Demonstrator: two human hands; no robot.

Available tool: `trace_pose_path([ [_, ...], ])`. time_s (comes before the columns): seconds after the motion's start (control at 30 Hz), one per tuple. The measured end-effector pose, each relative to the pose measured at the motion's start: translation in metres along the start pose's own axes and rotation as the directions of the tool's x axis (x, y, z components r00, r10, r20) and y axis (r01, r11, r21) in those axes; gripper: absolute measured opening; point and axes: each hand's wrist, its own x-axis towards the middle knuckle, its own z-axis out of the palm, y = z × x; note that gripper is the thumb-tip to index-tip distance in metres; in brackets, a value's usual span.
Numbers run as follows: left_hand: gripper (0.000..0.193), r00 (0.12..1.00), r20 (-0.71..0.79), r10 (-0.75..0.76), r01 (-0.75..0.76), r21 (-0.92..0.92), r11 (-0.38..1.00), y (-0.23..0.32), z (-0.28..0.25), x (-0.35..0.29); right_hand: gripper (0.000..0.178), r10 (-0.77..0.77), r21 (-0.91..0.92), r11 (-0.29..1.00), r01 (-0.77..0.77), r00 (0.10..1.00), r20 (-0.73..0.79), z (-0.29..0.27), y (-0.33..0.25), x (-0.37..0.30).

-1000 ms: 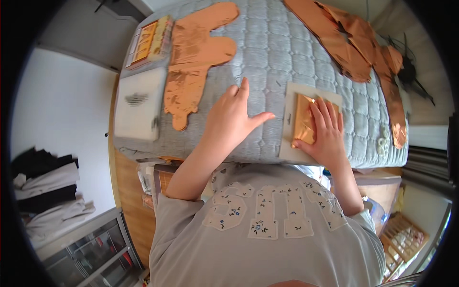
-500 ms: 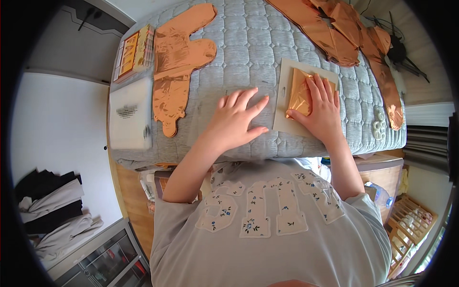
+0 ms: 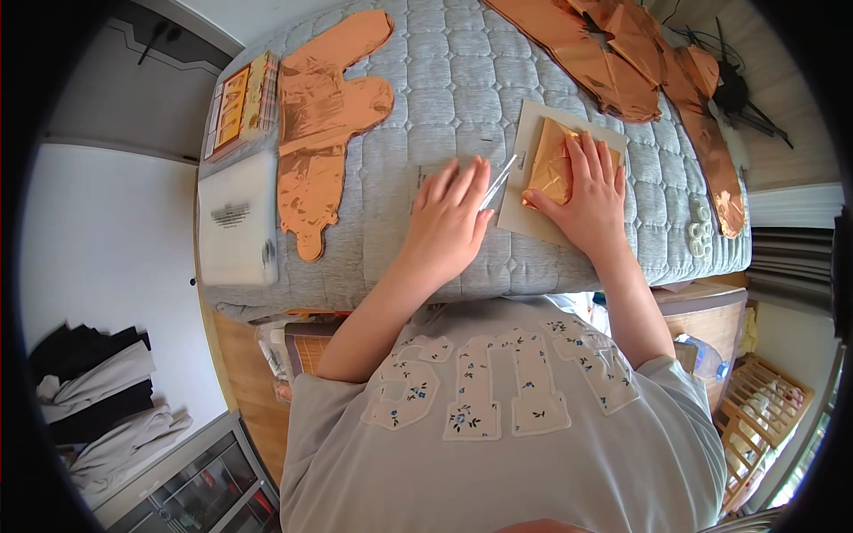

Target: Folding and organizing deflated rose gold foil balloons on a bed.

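My left hand lies flat on the grey quilted bed, fingers stretched out and close together. Its fingertips touch a thin clear straw that lies slanted across the edge of a white card. My right hand presses flat on a folded piece of gold foil that sits on that card. Neither hand grips anything.
A flat rose-gold foil balloon lies left of my hands, with more foil shapes at the far right. A white flat packet and a colourful packet sit at the bed's left edge. Folded clothes lie lower left.
My left hand has slid right across the quilt to the card's edge, where the clear straw now shows at its fingertips. My right hand stays pressed on the foil.
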Motion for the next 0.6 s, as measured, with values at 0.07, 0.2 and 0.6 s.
trace_pose_path([
  [0.07,0.064,0.999,-0.001,0.035,-0.035,-0.026,0.999,0.003,0.003,0.002,0.109,0.005,-0.008,1.000,-0.005,1.000,-0.007,0.001,0.001,0.000],
  [0.2,0.061,0.999,0.002,-0.048,0.048,-0.068,0.997,0.014,0.000,0.007,0.109,-0.001,-0.018,1.000,0.001,1.000,-0.014,0.002,0.000,0.002],
  [0.6,0.059,0.989,-0.012,-0.149,0.149,0.075,0.986,0.027,0.024,0.039,0.110,-0.043,-0.018,0.999,0.043,0.999,-0.008,-0.005,0.001,-0.015],
])
